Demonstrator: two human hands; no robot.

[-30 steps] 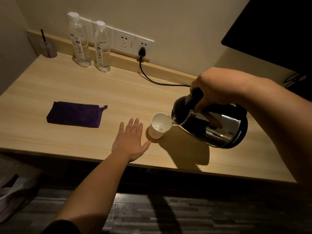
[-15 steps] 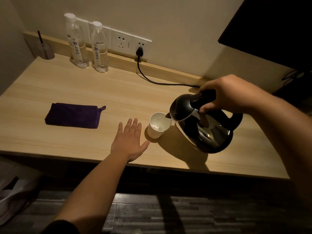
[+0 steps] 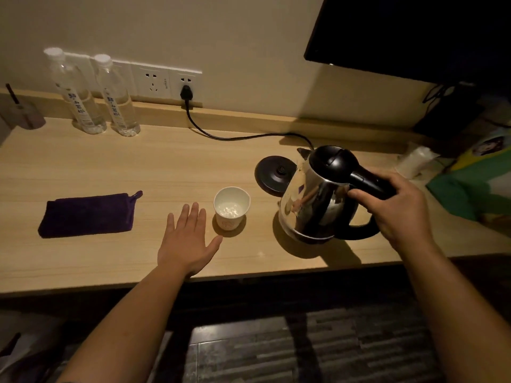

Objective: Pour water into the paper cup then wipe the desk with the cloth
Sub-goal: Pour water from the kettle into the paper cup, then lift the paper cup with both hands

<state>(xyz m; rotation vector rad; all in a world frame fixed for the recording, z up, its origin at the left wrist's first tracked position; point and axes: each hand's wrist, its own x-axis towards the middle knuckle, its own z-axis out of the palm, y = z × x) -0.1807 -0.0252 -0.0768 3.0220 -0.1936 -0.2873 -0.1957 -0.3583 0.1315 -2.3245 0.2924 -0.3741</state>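
A white paper cup (image 3: 231,208) with water in it stands on the wooden desk (image 3: 154,172). My left hand (image 3: 188,241) lies flat and open on the desk just left of the cup, thumb near its base. My right hand (image 3: 398,214) grips the black handle of a steel kettle (image 3: 320,197), held upright to the right of the cup, close to or on the desk. A folded purple cloth (image 3: 88,214) lies on the desk at the left.
The kettle's black base (image 3: 272,172) sits behind the cup, its cord running to a wall socket (image 3: 185,89). Two water bottles (image 3: 94,92) stand at the back left. A dark screen (image 3: 414,37) hangs at upper right; colourful packaging (image 3: 475,186) lies at far right.
The kettle has swung back from tilted over the cup to upright and moved right, away from the cup. My left hand has stayed put.
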